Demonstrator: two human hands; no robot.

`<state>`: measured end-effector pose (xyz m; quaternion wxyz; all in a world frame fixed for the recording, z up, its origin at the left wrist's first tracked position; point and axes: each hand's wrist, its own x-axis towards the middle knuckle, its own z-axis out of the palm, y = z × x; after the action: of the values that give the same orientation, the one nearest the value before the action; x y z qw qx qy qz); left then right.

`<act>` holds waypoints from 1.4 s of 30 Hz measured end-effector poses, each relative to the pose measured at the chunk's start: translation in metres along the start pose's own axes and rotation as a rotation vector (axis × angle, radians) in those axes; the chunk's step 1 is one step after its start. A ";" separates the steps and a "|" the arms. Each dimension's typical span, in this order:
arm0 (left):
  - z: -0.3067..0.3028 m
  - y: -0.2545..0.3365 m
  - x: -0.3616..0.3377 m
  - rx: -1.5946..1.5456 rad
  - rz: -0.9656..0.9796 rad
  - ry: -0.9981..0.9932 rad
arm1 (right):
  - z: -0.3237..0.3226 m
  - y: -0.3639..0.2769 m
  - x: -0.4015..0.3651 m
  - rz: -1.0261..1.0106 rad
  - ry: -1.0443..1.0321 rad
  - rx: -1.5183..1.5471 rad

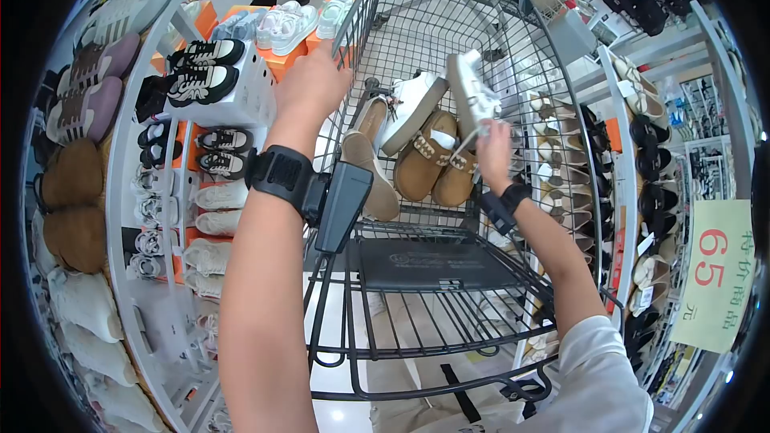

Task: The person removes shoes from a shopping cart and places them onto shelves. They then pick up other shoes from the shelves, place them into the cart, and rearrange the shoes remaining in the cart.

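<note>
Fingers of the right hand [493, 150] clamped on a white lace-up sneaker [473, 95], inside the black wire shopping cart [429, 263], left hand [311, 84] at its left rim, finger closure unclear, rounded brown clogs [419, 174], thick-soled white shoe [411, 111], beige slip-on [370, 180] in the cart.

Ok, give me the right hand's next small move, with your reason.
Probably lay the beige-soled white shoe flat beside the similar thick-soled white shoe: it tilts steeply in the black wire cart, its lower end in the right hand, and brown studded clogs lie close by.
</note>
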<state>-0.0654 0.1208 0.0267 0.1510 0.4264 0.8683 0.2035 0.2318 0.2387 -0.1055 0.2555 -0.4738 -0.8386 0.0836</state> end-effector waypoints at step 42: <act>-0.005 -0.009 0.014 -0.093 0.043 -0.103 | 0.048 -0.067 -0.024 -0.085 -0.500 0.334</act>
<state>-0.0820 0.1263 0.0256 0.2106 0.4473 0.8397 0.2247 0.1666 0.1878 -0.1294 0.1187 -0.3544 -0.8693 0.3236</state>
